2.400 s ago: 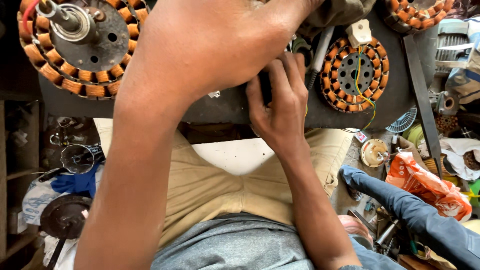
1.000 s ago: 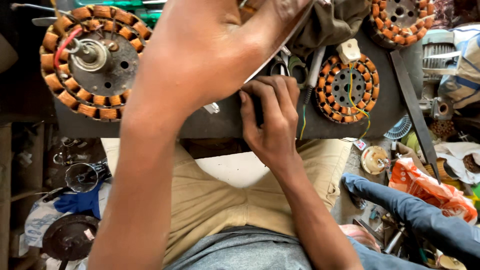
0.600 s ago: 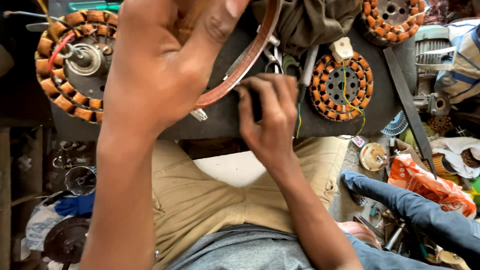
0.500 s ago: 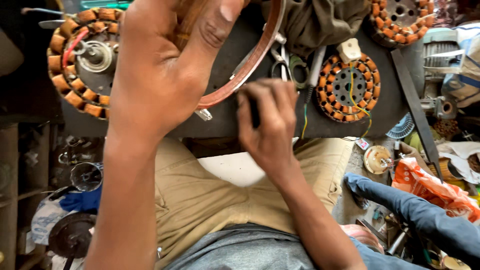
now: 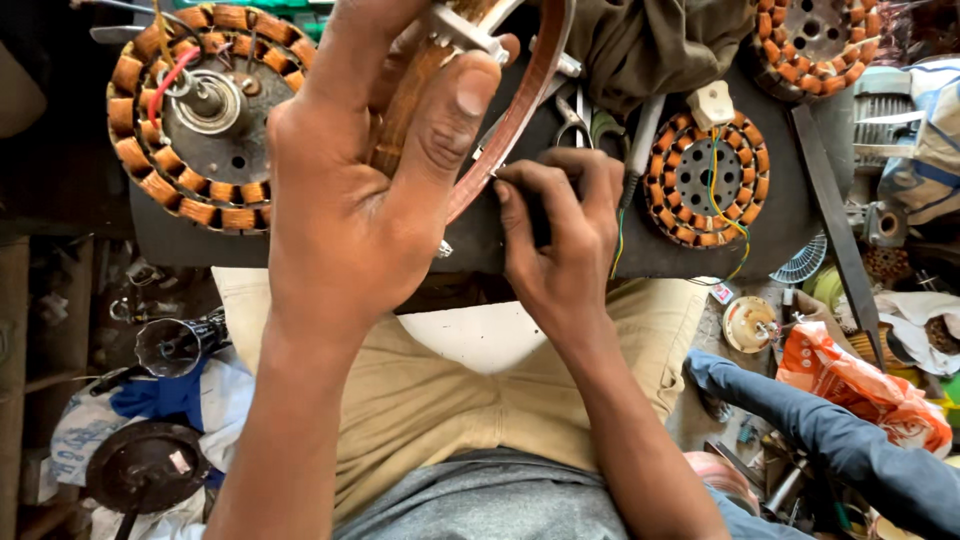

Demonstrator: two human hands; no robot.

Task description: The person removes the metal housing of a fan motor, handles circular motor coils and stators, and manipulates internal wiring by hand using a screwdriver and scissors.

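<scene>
My left hand (image 5: 360, 210) is raised close to the camera and grips a round copper-wound motor stator (image 5: 520, 100) by its rim. The thumb presses across its windings, and the stator is tilted on edge. My right hand (image 5: 560, 250) rests on the dark work board (image 5: 660, 255) just below the stator's reddish-brown rim. Its fingers are curled around a small dark tool (image 5: 540, 212), and the fingertips meet the rim. The tool's tip is hidden.
A stator with a shaft and red wire (image 5: 190, 110) lies at the left of the board. There are others at the right (image 5: 705, 180) and top right (image 5: 815, 40). Olive cloth (image 5: 650, 40), scissors (image 5: 575, 115), a white plug (image 5: 712, 100) and a metal bar (image 5: 835, 210) surround them. An orange bag (image 5: 860, 390) and another person's blue-clad limb (image 5: 820, 440) are at lower right.
My left hand has turned the stator so its rim and windings show, and now holds it higher and tilted. My right hand stays at the board, fingertips now against the rim.
</scene>
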